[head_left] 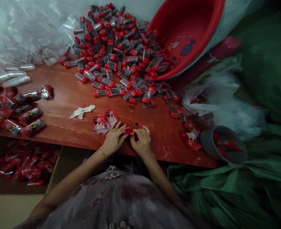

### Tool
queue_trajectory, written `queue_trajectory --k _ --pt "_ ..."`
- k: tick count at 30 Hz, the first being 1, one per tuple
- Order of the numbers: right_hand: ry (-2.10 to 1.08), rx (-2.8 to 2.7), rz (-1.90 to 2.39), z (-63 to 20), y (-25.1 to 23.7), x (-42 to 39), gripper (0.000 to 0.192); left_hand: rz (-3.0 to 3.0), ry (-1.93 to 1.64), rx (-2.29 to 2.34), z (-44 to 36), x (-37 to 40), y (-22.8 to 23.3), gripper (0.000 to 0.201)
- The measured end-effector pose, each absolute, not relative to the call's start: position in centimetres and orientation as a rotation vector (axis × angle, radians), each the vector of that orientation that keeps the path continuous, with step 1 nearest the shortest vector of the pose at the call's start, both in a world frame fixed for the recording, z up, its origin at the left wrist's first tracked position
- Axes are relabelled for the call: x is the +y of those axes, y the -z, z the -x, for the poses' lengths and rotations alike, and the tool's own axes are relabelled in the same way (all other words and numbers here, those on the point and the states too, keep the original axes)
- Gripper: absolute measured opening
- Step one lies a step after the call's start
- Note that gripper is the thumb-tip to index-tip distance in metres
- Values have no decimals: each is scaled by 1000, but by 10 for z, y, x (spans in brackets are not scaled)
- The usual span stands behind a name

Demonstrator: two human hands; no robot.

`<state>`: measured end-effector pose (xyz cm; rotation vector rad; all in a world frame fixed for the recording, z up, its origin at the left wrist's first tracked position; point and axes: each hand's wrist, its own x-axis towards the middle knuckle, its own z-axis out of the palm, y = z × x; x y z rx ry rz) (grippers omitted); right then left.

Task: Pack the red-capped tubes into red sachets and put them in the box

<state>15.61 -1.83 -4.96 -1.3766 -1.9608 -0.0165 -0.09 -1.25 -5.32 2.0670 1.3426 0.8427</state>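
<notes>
Near the front edge of the wooden table, my left hand [114, 139] and my right hand [141, 142] pinch opposite ends of a small red piece with pink edges [128, 131]. It looks like a bent card, but its exact kind is unclear. Beside my left fingers lies a small stack of red-and-pink printed cards [104, 121]. A tiny dark bit [137, 124] rests just beyond my right fingers. Further back spreads a big heap of small clear containers with red caps [121, 57] and dark contents.
A red basin [202, 19] leans tipped behind the heap. Clear plastic sleeves [30, 28] pile up at the back left. Red packaged pieces [18, 111] lie on the left, above a box of red packets [30, 165]. A grey tub [205, 141] stands at the right edge. A crumpled white scrap [82, 112] lies left of the cards.
</notes>
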Motion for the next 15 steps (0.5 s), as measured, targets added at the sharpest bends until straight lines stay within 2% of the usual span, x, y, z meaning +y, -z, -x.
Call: queue_trajectory --k 15 --pt "-77 -2068 1398 -161 75 -14 13 -2154 -633 1489 -3 -15 51 28"
